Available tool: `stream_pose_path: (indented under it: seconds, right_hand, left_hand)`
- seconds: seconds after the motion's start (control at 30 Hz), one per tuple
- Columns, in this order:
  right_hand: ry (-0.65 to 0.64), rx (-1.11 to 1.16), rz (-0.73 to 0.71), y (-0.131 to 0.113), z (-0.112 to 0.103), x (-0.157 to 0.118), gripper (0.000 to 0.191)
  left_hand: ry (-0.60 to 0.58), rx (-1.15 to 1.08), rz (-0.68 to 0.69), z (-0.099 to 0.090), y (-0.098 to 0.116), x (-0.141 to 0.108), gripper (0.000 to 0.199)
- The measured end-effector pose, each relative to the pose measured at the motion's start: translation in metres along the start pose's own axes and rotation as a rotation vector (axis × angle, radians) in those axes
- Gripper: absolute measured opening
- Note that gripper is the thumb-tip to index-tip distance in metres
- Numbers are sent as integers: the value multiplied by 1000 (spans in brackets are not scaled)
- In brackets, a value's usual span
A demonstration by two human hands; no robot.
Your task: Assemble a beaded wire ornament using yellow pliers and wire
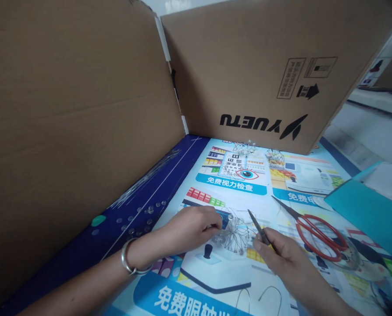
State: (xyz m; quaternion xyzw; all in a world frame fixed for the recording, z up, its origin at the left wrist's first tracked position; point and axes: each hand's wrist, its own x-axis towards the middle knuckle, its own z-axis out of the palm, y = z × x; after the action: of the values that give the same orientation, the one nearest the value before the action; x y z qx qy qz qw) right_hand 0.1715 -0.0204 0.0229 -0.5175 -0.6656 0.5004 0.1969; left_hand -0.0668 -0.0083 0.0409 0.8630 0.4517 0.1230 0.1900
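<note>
Our wire-and-bead spray (pixel 237 235) sits between our two hands, its thin wires fanning out just above the printed poster mat (pixel 235 184). Our left hand (pixel 196 226) comes in from the lower left, palm down, with its fingers curled and closed at the spray's near end; whatever they pinch is hidden beneath them, so we cannot make out the exact grip. A silver bangle (pixel 130 256) circles that wrist. Our right hand (pixel 275 250), angled in from the lower right, clenches a slim pointed metal tool (pixel 258 227) between thumb and fingers, its tip raised just beside the wires; the rest of it is hidden in the hand, so we cannot tell its exact kind. Right of that hand lie red-handled scissors (pixel 317 235). Left of our left hand, clear beads (pixel 137 219) and a bundle of long wires (pixel 146 177) lie on the mat's dark blue edge, against a cardboard panel (pixel 67 131). Well ahead of both hands, small wire clusters (pixel 245 149), too tangled to make out, rest near a second cardboard panel (pixel 255 66).
</note>
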Motion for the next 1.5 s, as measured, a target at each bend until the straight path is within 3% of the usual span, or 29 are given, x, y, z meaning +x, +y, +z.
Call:
stream_pose_path:
  seconds: [0.9, 1.5]
  right_hand:
    - [-13, -241, 33, -5, -5, -2, 24]
    - [-156, -31, 142, -1, -28, 3, 23]
  left_hand:
    - [-83, 29, -17, 5, 0, -3, 14]
    - [-79, -6, -33, 5, 0, -2, 16]
